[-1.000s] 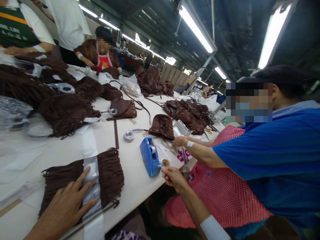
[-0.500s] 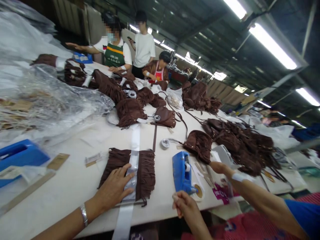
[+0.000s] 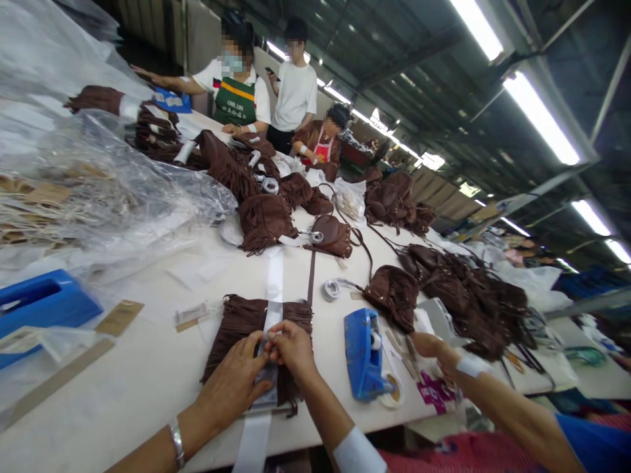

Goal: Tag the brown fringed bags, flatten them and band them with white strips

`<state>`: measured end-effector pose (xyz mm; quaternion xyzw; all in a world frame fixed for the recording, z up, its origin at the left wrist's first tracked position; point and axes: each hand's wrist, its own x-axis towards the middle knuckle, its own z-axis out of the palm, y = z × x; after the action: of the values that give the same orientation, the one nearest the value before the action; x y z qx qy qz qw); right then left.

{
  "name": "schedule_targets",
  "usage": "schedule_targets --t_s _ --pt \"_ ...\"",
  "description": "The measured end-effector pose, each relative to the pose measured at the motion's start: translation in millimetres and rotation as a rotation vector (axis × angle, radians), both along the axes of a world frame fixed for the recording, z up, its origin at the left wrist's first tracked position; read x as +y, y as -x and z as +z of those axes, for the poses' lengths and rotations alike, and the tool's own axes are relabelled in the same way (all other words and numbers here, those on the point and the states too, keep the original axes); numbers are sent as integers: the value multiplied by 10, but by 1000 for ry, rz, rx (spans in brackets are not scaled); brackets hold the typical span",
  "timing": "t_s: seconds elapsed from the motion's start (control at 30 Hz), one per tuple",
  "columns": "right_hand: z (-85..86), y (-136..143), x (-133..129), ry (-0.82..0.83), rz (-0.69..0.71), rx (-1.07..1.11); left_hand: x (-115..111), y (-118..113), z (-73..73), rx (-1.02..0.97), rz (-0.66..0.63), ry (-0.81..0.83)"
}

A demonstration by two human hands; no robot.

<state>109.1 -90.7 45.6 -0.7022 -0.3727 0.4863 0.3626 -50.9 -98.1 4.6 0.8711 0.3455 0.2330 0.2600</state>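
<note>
A dark brown fringed bag (image 3: 241, 318) lies on the white table in front of me, with a whitish plastic strip (image 3: 274, 289) running lengthwise over its middle. My left hand (image 3: 231, 378) lies on the bag and strip, fingers stretched out and fingertips at the strip. Right beside it, my right hand (image 3: 294, 355) is pinched closed over the strip, its fingertips meeting near my left fingers. Whatever sits in that pinch is too small to make out. A blue tape dispenser (image 3: 362, 355) stands to the right of both hands.
Brown fringed bags (image 3: 266, 220) are strewn across the table, with a larger heap (image 3: 468, 292) at right. A co-worker's arm (image 3: 493, 394) reaches in from the right. Clear plastic bags (image 3: 162, 190) and a blue holder (image 3: 49, 305) occupy the left. Several people (image 3: 236, 98) stand or work beyond.
My right hand has moved left from beside the tape dispenser to the strip on the bag, still pinched. My left hand has stayed on the bag. The view has shifted slightly.
</note>
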Motion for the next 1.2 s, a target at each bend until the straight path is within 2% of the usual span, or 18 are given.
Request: schedule_targets --t_s 0.3,0.6,1.2 --pt "-130 119 29 26 -34 -356 36 11 86 -5 -26 32" --pt "-3 251 -2 36 -13 -620 49 33 72 -16 -40 23" --pt "45 365 27 106 66 -974 50 16 -86 -13 -25 -89"
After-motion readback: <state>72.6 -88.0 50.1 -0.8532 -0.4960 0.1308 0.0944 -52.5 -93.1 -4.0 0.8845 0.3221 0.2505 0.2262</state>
